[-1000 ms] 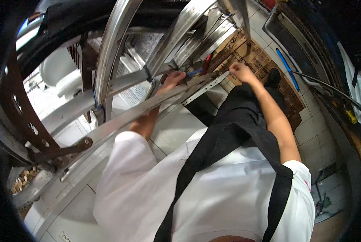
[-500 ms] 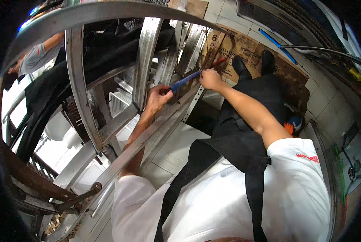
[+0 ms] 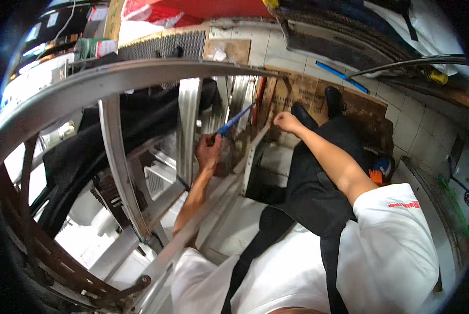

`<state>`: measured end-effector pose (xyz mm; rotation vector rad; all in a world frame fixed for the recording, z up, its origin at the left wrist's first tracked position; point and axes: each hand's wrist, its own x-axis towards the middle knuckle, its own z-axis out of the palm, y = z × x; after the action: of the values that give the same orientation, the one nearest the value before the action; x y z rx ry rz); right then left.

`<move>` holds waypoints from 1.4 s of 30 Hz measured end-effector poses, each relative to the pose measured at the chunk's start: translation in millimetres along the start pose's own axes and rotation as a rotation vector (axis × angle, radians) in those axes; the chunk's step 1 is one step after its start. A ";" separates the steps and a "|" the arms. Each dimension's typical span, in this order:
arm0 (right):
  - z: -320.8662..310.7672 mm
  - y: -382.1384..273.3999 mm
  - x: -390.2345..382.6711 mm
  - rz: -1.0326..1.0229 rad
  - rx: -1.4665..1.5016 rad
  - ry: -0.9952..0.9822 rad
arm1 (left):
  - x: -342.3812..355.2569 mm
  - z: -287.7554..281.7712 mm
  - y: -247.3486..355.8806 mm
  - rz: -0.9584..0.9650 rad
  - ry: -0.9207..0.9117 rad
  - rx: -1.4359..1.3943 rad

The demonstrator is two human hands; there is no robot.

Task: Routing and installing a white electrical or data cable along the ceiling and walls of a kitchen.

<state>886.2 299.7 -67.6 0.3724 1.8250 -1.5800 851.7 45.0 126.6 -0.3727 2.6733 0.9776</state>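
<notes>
My left hand (image 3: 209, 149) reaches through a metal frame (image 3: 140, 73), its fingers closed round the thick end of a slim blue tool (image 3: 232, 123). The kind of tool is unclear. Its thin part slants up to the right, reaching a red upright piece (image 3: 260, 97) by the frame's far end. My right hand (image 3: 288, 123) is off the tool, beside the frame's near rail (image 3: 258, 137). Its fingers are curled together; whatever they may hold is too small to make out.
Brown cardboard (image 3: 307, 94) lies under my black shoes on the tiled floor. Dark cloth (image 3: 135, 123) hangs beyond the frame's bars. A blue strip (image 3: 341, 76) lies on the tiles at the far right. A white plastic basket (image 3: 158, 178) stands behind the frame.
My right hand has come away from the blue tool and shifted slightly right and nearer. My left hand still grips the tool, which now tilts more steeply. The whole view has shifted too.
</notes>
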 end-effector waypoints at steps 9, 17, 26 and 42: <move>-124.5 -155.3 70.4 -0.629 0.076 0.420 | 25.6 28.8 42.7 0.039 -0.073 -0.327; -142.5 -175.8 153.7 -0.070 -0.742 -0.724 | 50.3 68.4 70.3 0.068 -0.125 -0.648; -114.1 -104.3 237.1 0.166 -0.810 -0.285 | 41.3 64.1 66.8 -0.008 -0.037 -0.739; -101.8 -150.1 152.0 -0.450 -0.613 -0.755 | 30.1 37.6 50.3 -0.060 -0.153 -0.755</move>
<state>652.2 330.7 -51.1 -0.8521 1.6965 -1.0904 813.3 102.5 118.4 -0.4883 2.0510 1.8837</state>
